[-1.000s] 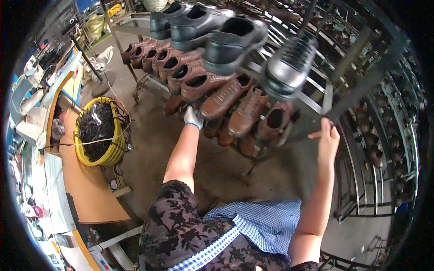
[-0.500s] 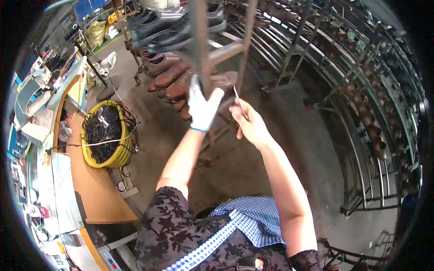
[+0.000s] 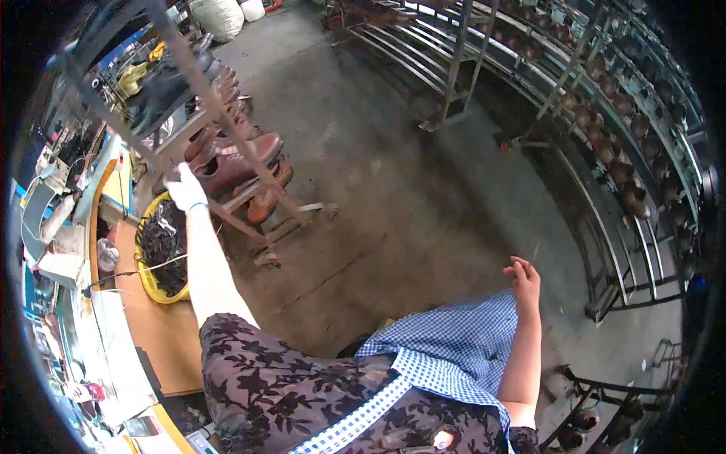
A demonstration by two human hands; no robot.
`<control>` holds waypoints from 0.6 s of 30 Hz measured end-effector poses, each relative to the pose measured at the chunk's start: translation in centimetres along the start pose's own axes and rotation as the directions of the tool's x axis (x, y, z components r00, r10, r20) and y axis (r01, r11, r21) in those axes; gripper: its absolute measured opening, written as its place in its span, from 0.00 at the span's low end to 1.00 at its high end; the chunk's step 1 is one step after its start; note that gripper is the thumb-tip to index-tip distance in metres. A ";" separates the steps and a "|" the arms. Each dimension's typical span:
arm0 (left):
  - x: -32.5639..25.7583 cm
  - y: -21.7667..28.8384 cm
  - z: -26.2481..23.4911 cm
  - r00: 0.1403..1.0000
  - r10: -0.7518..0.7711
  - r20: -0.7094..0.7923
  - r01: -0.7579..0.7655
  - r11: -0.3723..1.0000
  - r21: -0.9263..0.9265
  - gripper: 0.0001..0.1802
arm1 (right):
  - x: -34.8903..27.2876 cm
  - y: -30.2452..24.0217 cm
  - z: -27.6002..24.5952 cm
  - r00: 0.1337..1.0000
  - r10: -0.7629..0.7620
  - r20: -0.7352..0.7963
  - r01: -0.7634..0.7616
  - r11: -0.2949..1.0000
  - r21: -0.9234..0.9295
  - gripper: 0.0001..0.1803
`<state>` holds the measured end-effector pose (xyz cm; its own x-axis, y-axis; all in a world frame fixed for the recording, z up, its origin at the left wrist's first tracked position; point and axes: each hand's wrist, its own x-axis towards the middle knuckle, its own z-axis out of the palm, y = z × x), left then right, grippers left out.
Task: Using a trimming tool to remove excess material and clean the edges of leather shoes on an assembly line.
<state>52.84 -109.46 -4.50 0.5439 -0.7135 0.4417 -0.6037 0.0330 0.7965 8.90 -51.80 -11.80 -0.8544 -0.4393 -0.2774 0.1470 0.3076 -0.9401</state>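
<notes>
My left hand (image 3: 186, 189), in a white glove, reaches out to the left and is closed round the metal frame of a wheeled shoe rack (image 3: 243, 147). Brown leather shoes (image 3: 231, 165) sit on the rack's lower level, right beside that hand. Darker shoes (image 3: 162, 91) on its upper level look smeared by motion. My bare right hand (image 3: 523, 281) is raised at the right, well away from the rack, with its fingers bent together. A faint thin streak shows by its fingertips; what it holds, if anything, is too unclear to name.
A yellow basket (image 3: 153, 290) filled with dark strips stands behind my left forearm, beside a cluttered workbench (image 3: 162, 340). Long metal racks (image 3: 597, 250) loaded with shoes line the right side. White sacks (image 3: 219, 17) lie at the far end of the concrete floor (image 3: 340, 174).
The shoe rack has swung to the left with my left hand on it. My right hand, which held a thin blade-like piece near the rack, has drawn back to the right.
</notes>
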 end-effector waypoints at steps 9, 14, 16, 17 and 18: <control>3.8 -5.9 -3.3 0.988 0.064 0.138 -0.084 0.986 0.145 0.35 | 1.7 4.4 -10.9 0.982 0.068 -0.178 -0.021 0.966 0.256 0.10; -2.6 -8.3 -1.5 0.861 0.331 -0.385 -0.180 0.908 0.378 0.29 | -3.0 6.1 -10.6 0.931 0.086 -0.355 0.058 0.925 0.375 0.12; -9.2 -6.9 -2.7 0.997 0.075 -0.014 -0.073 0.991 0.115 0.26 | -5.3 5.1 -8.9 0.861 0.132 -0.491 0.001 0.965 0.262 0.15; -7.9 -12.3 -3.4 0.989 0.113 0.092 -0.123 0.986 0.110 0.25 | -3.6 8.9 -9.2 0.879 -0.018 -0.476 0.195 0.925 0.326 0.17; -11.8 -12.9 -3.2 0.939 -0.287 0.190 0.320 0.931 -0.176 0.18 | -4.2 8.1 -8.8 0.901 -0.032 -0.433 0.215 0.899 0.381 0.18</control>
<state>56.08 -99.26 -18.64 0.5734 -0.8122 0.1075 -0.2852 -0.0749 0.9555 9.34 -40.03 -16.51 -0.9901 -0.0402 -0.1344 0.1387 -0.1394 -0.9805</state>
